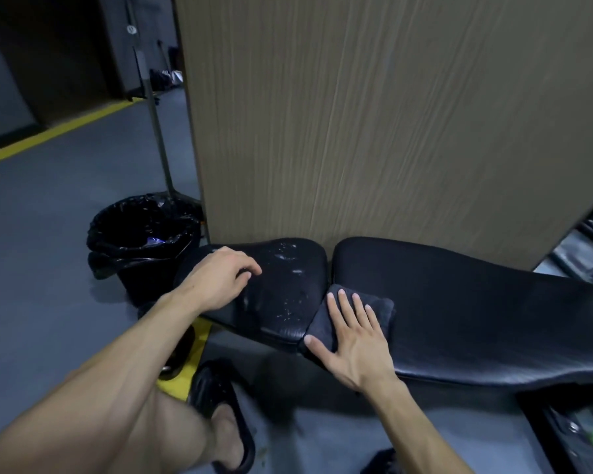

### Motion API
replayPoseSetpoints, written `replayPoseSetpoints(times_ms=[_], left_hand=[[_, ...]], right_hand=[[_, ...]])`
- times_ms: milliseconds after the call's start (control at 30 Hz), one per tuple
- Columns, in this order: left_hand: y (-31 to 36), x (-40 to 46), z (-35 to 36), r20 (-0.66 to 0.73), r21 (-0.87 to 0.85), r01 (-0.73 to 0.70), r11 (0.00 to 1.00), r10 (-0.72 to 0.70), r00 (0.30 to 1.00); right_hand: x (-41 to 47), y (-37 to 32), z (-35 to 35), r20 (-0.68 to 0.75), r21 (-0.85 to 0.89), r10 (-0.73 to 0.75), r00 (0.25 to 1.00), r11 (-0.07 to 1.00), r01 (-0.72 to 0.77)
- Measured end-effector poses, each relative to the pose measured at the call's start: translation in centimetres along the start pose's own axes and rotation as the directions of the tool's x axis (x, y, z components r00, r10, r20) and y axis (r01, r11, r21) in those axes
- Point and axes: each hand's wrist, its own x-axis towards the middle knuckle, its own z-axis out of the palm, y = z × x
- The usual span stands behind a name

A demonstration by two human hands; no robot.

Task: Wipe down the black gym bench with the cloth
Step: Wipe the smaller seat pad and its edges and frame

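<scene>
- Bench (459,313): black, two padded sections, runs across the lower middle and right of the frame, its far side against a tall wooden panel (356,114). The left pad (288,285) carries wet-looking droplets and streaks; the right pad looks dull and even.
- Cloth (374,307): dark, folded, lies at centre frame over the gap between the pads, partly under the right hand.
- Right hand (350,333): fingers straight and spread, palm flat on the cloth, pressing, not clutching.
- Left hand (220,278): rests on the left pad's far-left end, fingers loosely curled, holding nothing; likely steadying.
- Judgement, step in hand: sweep the cloth leftward over the droplets. Keep the palm flat and pressure even, overlap passes, follow the pad's curve down to the near edge; shift the left hand off before the cloth arrives.
- Hard to tell: the bench's right end is cut off; its frame and underside are in shadow; the bin (141,234) contents at left are unclear; dark cloth edges blur into the dark pad.
</scene>
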Motion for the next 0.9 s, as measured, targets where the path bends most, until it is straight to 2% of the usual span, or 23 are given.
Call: replayPoseSetpoints(times_ms=[233,367,467,533,667,733,800,900], left_hand=[[-0.7,-2.0,-1.6,0.057,0.045,0.007,0.999,-0.01,0.998],[-2.7,-3.0,-1.0,0.035,-0.007,0.048,0.999,-0.048,0.998],[-5.0,-4.0,-0.8,0.061,-0.005,0.085,0.996,-0.085,0.995],[-6.3,-4.6,-1.2,0.052,-0.016,0.123,0.992,-0.122,0.991],[-8.8,-5.0,-1.4,0.082,-0.017,0.181,0.983,-0.179,0.98],[-9.7,-4.9,-1.1,0.106,-0.023,0.206,0.978,-0.203,0.973],[-10.2,-4.2,-1.0,0.124,-0.035,0.245,0.969,-0.239,0.963],[-11.1,-3.4,-1.0,0.112,-0.045,0.302,0.952,-0.295,0.949]], right_hand=[[0.1,-3.1,1.5,-0.04,0.023,-0.089,0.995,0.996,0.09],[0.4,-3.1,3.0,-0.098,-0.047,-0.105,0.99,0.994,0.1],[3.1,-1.5,2.1,-0.063,-0.081,-0.138,0.988,0.988,0.132],[5.4,-1.4,1.2,-0.031,-0.048,-0.083,0.996,0.996,0.081],[6.7,-5.6,1.7,-0.107,0.035,0.11,0.988,0.994,-0.107],[5.7,-7.9,2.9,-0.15,0.043,0.063,0.987,0.997,-0.057],[5.1,-8.6,3.4,-0.187,0.013,-0.048,0.981,0.999,0.052],[5.2,-5.9,3.5,-0.207,-0.011,-0.16,0.965,0.987,0.161]])
